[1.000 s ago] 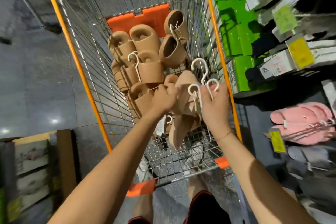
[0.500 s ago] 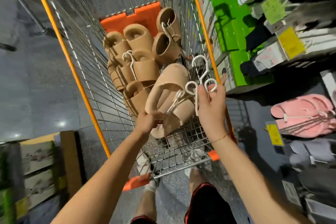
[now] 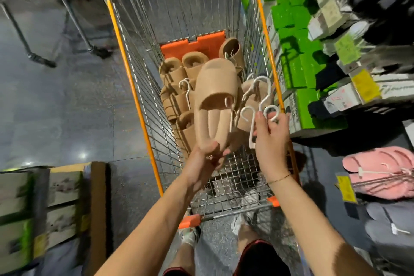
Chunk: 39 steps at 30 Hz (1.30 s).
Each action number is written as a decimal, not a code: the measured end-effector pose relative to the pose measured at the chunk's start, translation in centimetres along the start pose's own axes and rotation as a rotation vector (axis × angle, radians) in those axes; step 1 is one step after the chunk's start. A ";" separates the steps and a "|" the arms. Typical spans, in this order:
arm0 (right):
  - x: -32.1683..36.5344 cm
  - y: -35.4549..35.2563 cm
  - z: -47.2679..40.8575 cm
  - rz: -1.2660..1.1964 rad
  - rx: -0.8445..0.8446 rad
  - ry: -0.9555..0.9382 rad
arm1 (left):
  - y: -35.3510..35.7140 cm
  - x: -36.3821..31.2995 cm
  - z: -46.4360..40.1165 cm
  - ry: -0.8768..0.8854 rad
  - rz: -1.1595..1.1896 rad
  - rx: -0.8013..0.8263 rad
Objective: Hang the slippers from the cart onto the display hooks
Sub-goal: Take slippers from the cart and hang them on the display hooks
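Gripping the heel end of a tan slipper (image 3: 215, 101) at the centre of the frame, the left hand (image 3: 207, 164) holds it raised over the wire cart (image 3: 143, 105); the right hand (image 3: 271, 139), just to its right, clutches several white plastic hangers (image 3: 252, 125) by their stems. More tan slippers (image 3: 179, 74) lie piled inside the cart beyond; pink slippers (image 3: 380, 170) hang at the right edge.

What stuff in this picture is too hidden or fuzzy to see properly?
Head view only:
- Heel of the lifted slipper: covered by the left hand gripping it.
- Stems of the white hangers: partly behind the right hand.
- Yellow shelf tags: print too blurred to read.
- Cardboard boxes: smeared by motion, cut off at the left edge.
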State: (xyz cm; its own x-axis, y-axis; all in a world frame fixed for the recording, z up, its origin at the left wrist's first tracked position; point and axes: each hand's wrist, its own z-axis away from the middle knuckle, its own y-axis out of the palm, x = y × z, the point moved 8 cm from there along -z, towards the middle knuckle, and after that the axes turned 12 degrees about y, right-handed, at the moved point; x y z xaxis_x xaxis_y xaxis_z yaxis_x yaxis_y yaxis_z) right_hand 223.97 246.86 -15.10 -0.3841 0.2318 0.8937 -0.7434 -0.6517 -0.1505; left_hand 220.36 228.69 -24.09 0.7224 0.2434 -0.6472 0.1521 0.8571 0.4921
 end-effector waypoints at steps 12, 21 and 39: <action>-5.9 -0.4 0.0 0.349 -0.042 0.216 | -4.1 4.7 4.1 -0.068 0.137 -0.148; -10.4 2.1 2.1 0.560 0.044 0.487 | -4.4 -4.3 4.8 0.159 0.163 -0.141; 32.0 1.0 15.5 0.312 -0.176 -0.958 | 6.1 -17.5 13.7 0.305 0.053 0.228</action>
State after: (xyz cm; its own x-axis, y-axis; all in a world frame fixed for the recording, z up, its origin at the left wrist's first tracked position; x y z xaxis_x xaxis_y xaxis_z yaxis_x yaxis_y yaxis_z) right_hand 219.43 242.47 19.92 -0.0328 -0.6551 0.7548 -0.7847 -0.4509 -0.4254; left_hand 217.85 223.39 -1.79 0.5044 0.4385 -0.7439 0.2907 0.7249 0.6245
